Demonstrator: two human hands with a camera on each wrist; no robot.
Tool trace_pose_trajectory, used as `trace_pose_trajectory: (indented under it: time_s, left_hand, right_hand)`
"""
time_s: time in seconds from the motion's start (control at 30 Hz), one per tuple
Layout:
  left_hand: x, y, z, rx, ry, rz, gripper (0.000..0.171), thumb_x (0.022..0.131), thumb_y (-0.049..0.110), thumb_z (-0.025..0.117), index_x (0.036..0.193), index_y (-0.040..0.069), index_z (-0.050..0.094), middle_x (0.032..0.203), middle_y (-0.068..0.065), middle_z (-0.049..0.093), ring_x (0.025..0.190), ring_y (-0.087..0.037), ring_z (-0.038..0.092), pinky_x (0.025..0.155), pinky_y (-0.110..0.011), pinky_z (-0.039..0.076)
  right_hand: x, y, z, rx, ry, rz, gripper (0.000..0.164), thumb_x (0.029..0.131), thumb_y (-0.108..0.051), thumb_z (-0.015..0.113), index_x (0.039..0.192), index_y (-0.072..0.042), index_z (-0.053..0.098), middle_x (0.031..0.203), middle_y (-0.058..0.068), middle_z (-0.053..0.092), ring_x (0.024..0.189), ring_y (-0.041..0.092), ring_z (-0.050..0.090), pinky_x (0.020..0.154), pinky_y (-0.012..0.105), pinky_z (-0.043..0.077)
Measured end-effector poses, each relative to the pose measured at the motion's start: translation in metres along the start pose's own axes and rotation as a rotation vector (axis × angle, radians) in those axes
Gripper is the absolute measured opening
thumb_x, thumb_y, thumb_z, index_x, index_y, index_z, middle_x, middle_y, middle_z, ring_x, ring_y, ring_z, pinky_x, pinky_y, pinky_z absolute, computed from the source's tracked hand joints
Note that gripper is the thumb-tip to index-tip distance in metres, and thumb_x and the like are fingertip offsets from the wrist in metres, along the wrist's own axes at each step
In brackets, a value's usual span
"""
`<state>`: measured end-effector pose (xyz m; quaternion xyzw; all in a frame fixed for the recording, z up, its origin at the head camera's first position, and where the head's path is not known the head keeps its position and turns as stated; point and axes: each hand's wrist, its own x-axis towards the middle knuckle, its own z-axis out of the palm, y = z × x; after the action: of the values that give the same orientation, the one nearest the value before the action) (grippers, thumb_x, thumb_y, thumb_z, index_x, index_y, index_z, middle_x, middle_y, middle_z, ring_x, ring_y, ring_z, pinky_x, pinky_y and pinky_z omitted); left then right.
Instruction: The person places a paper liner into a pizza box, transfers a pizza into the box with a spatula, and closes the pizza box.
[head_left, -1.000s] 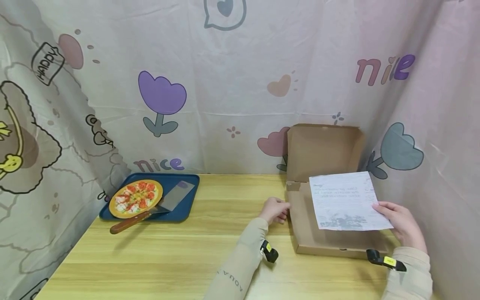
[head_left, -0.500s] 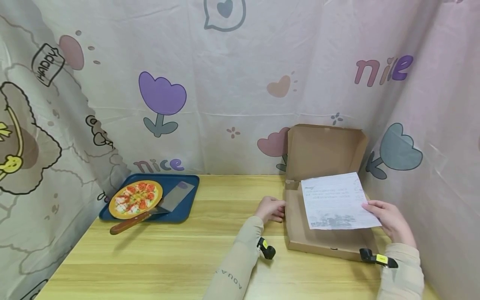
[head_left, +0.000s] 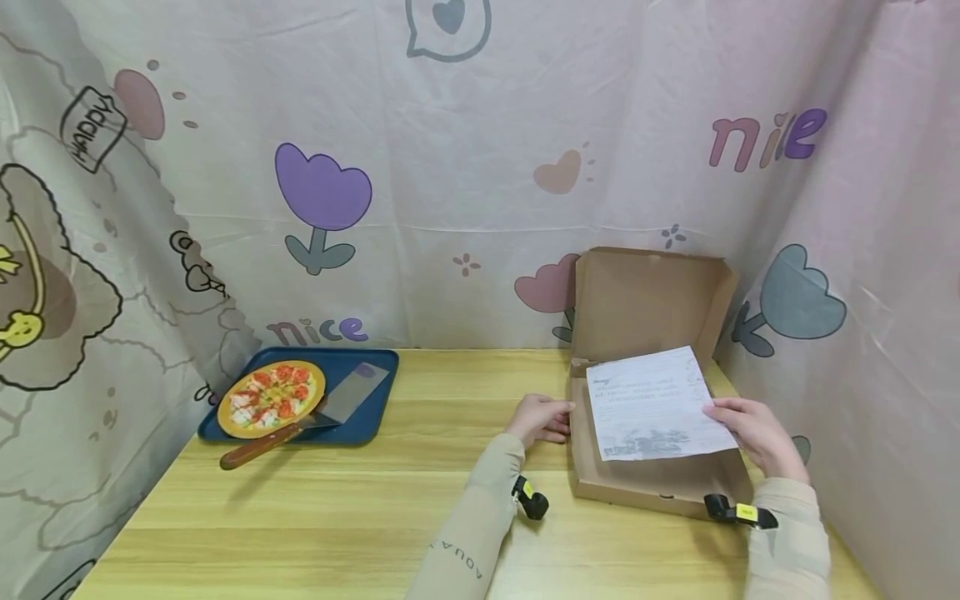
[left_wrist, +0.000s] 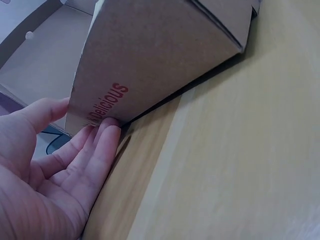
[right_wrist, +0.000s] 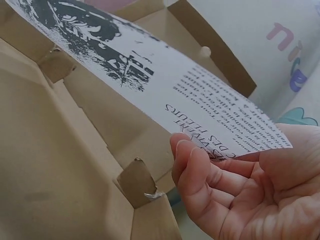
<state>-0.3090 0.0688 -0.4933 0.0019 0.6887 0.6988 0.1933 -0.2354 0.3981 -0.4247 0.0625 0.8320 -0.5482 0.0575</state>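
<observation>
An open cardboard pizza box (head_left: 626, 497) stands at the right of the table with its lid raised against the curtain. My left hand (head_left: 542, 418) holds the box's left side, thumb near the wall's edge and fingertips low against the wall (left_wrist: 145, 60) printed "Delicious" in red. With thumb and fingers my right hand (head_left: 761, 437) pinches the right edge of a printed sheet of paper (head_left: 656, 408). The sheet slants over the box's base, overlapping the bottom of the lid in the head view. Black text and a dark picture cover the paper's underside (right_wrist: 165, 75) in the right wrist view.
At the far left a blue tray (head_left: 375, 421) bears a pizza (head_left: 273, 398) and a pizza server (head_left: 348, 396), whose wooden handle (head_left: 258, 446) sticks out over the tray's front edge. A patterned curtain (head_left: 465, 167) closes off the table's back and sides.
My right hand has moved left with the paper, now more over the middle of the box and tilted more. The box and my left hand shifted slightly left early on, then stayed.
</observation>
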Motion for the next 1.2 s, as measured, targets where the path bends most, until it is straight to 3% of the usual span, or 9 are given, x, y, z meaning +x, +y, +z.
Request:
trace_pose_trajectory:
  time_s: [0.23,0.57,1.2]
  left_hand:
    - [-0.001,0.001,-0.001,-0.003,-0.004,-0.008,0.033,0.085,0.024,0.073,0.103,-0.002,0.066,0.083,-0.011,0.07,0.064,-0.014,0.066,0.065,-0.033,0.061]
    - [0.0,0.001,-0.001,0.005,-0.006,0.001,0.032,0.085,0.025,0.073,0.102,-0.002,0.066,0.083,-0.011,0.071,0.064,-0.014,0.066,0.064,-0.032,0.061]
    - [-0.002,0.001,-0.001,0.013,-0.015,0.0,0.035,0.085,0.026,0.074,0.104,-0.002,0.066,0.085,-0.012,0.071,0.066,-0.015,0.067,0.064,-0.032,0.061]
  right_hand:
    - [0.003,-0.002,0.005,-0.006,-0.026,0.035,0.057,0.099,-0.023,0.056,0.134,0.018,0.038,0.088,-0.009,0.066,0.079,0.005,0.066,0.072,0.025,0.059]
    - [0.009,0.001,0.012,0.034,-0.062,0.022,0.045,0.099,-0.013,0.055,0.126,0.02,0.043,0.085,-0.007,0.067,0.077,0.006,0.067,0.071,0.026,0.059]
    - [0.007,0.003,0.011,-0.087,-0.045,0.087,0.036,0.097,-0.013,0.056,0.116,0.017,0.051,0.083,-0.003,0.064,0.074,0.008,0.063,0.066,0.025,0.057]
